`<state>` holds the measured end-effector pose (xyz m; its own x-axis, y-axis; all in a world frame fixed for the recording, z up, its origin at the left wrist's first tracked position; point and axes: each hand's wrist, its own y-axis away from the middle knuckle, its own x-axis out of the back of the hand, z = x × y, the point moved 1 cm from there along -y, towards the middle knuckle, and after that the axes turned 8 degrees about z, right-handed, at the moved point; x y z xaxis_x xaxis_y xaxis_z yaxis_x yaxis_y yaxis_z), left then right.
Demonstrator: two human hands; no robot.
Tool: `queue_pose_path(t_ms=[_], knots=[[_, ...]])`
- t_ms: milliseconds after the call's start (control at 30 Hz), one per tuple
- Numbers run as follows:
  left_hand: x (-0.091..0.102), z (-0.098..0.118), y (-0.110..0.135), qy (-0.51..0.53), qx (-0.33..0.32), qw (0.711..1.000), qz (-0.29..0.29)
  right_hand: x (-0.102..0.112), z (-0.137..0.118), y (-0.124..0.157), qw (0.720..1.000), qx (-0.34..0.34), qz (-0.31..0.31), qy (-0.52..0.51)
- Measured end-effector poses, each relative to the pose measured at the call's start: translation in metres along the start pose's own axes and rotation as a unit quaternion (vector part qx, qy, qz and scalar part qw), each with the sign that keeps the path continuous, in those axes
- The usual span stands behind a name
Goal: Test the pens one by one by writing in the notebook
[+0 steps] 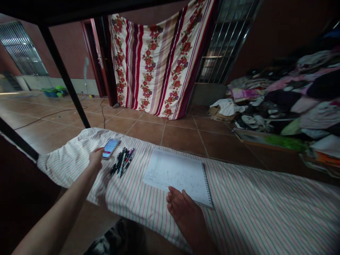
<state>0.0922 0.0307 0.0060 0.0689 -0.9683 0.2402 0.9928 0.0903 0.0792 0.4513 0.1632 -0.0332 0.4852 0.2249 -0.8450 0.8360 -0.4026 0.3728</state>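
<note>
My left hand reaches out over the striped bed sheet, and its curled fingers grip the near edge of a phone with a lit screen. The phone lies flat on the sheet. Just right of it is a bundle of several pens. Further right, an open spiral notebook shows faint writing. A bare foot rests at the notebook's near edge. My right hand is out of sight.
A black metal bed frame crosses the upper left. Beyond the bed are a tiled floor, a hanging floral curtain, a barred window and a heap of clothes at the right.
</note>
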Motion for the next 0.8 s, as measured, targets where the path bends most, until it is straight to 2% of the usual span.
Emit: queue_pose_path(t_ms=[67, 133, 267, 400, 533, 633, 800], knots=[[-0.007, -0.011, 0.023, -0.056, -0.018, 0.997, -0.051, 0.0, -0.002, 0.003, 1.0, 0.003, 0.001, 0.001], [-0.013, -0.021, 0.043, -0.11, -0.041, 0.991, -0.072, 0.002, -0.005, 0.005, 1.0, 0.015, 0.006, -0.001], [-0.022, -0.033, 0.071, -0.192, -0.087, 0.975, -0.067, 0.007, -0.01, 0.006, 1.0, 0.018, 0.014, -0.001], [-0.028, -0.039, 0.091, -0.219, -0.121, 0.966, -0.061, 0.01, -0.013, 0.006, 1.0, 0.018, 0.013, 0.006], [-0.028, -0.045, 0.1, -0.192, -0.121, 0.973, -0.052, 0.013, -0.012, 0.008, 1.0, 0.029, 0.008, 0.004], [-0.024, -0.046, 0.101, -0.134, -0.098, 0.985, -0.053, 0.015, -0.013, 0.009, 0.999, 0.029, 0.012, 0.003], [-0.024, -0.037, 0.11, 0.028, -0.002, 0.996, -0.087, 0.019, -0.015, 0.009, 0.999, 0.033, 0.029, 0.016]])
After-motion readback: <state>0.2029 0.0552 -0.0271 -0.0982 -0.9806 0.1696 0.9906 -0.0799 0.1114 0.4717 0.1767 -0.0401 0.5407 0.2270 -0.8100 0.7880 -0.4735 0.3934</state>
